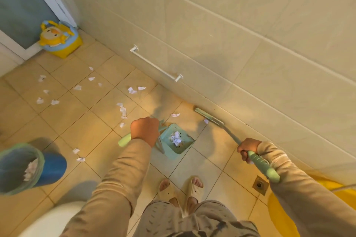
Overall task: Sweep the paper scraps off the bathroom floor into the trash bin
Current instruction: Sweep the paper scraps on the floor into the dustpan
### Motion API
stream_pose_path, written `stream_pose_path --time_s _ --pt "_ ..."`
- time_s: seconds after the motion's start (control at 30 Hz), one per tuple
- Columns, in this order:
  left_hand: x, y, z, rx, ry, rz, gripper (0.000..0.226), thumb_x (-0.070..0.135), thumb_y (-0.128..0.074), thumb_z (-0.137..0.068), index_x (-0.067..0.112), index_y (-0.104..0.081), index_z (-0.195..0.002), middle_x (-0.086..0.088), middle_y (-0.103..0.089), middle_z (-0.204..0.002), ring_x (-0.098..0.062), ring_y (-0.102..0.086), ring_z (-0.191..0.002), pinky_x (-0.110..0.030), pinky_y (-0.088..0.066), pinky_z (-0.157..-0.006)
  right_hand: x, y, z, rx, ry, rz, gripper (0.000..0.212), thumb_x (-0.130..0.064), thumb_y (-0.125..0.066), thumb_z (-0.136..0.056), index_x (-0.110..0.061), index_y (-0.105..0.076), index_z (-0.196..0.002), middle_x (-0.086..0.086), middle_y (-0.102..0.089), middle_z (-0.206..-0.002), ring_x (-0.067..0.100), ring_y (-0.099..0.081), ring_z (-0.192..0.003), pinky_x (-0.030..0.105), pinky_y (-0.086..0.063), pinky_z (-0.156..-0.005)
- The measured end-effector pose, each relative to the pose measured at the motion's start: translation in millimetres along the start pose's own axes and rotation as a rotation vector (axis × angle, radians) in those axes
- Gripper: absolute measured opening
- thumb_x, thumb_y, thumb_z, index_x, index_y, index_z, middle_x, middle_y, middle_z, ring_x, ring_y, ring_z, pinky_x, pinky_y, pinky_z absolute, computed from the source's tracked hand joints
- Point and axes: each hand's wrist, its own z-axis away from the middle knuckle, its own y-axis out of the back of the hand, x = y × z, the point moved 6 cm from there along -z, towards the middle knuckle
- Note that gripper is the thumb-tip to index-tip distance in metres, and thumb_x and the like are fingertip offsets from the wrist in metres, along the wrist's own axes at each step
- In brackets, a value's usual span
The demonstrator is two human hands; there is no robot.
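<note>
My left hand (144, 130) grips the green handle of a pale green dustpan (180, 147) that rests on the floor tiles with crumpled paper (176, 138) inside it. My right hand (248, 148) holds the green handle of a broom (262, 165); its head (209, 117) lies along the foot of the wall, beside one scrap (206, 121). Several white paper scraps (123, 110) lie scattered over the floor to the left and beyond. The blue trash bin (52, 168), lined with a green bag and holding paper, stands at the lower left.
A yellow and blue child's potty (60, 39) stands in the far corner by the door. A white towel bar (156, 65) is fixed low on the tiled wall. A floor drain (260, 184) and a yellow basin (285, 209) lie at right, a toilet edge (52, 219) at lower left.
</note>
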Motion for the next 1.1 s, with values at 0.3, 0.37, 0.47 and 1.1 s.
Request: stream_pose_path --time_s 0.3,0.37,0.47,1.1 --pt "2.2 5.3 -6.4 0.001 0.002 0.007 0.019 0.028 -0.055 -0.093 0.015 -0.064 -0.103 -0.004 -0.069 -0.102 -0.025 -0.066 -0.095 -0.027 -0.040 -0.066 20.0 -38.1 0.7 -0.174 -0.034 -0.193 0.024 0.000 -0.036 -0.095 -0.007 -0.039 -0.073 0.003 -0.038 -0.030 0.014 -0.039 -0.021 0.013 -0.037 -0.033" --pt "0.7 4.4 -8.9 -0.009 0.006 0.020 0.021 0.030 -0.056 -0.092 0.015 -0.064 -0.104 -0.004 -0.069 -0.102 -0.025 -0.066 -0.095 -0.027 -0.043 -0.068 20.3 -24.2 3.5 -0.206 -0.026 -0.254 0.029 -0.003 -0.036 -0.097 -0.010 -0.037 -0.069 0.001 -0.036 -0.031 0.012 -0.037 -0.022 0.011 -0.034 -0.031" --pt "-4.6 1.4 -7.8 -0.015 0.016 0.023 0.023 0.035 -0.057 -0.090 0.017 -0.062 -0.104 -0.003 -0.069 -0.100 -0.024 -0.066 -0.093 -0.027 -0.043 -0.068 16.0 -5.4 6.1 -0.231 -0.028 -0.248 0.034 -0.007 -0.037 -0.099 -0.012 -0.036 -0.065 0.000 -0.033 -0.030 0.010 -0.033 -0.021 0.009 -0.030 -0.029" --pt "-47.2 -25.3 43.1 -0.057 0.289 0.150 0.028 0.037 -0.057 -0.090 0.014 -0.064 -0.103 -0.008 -0.069 -0.100 -0.029 -0.066 -0.092 -0.030 -0.043 -0.068 -102.5 -55.1 -19.3 -0.099 0.196 0.266 0.026 -0.003 -0.041 -0.092 -0.006 -0.043 -0.067 0.010 -0.046 -0.063 0.020 -0.044 -0.056 0.021 -0.045 -0.036"
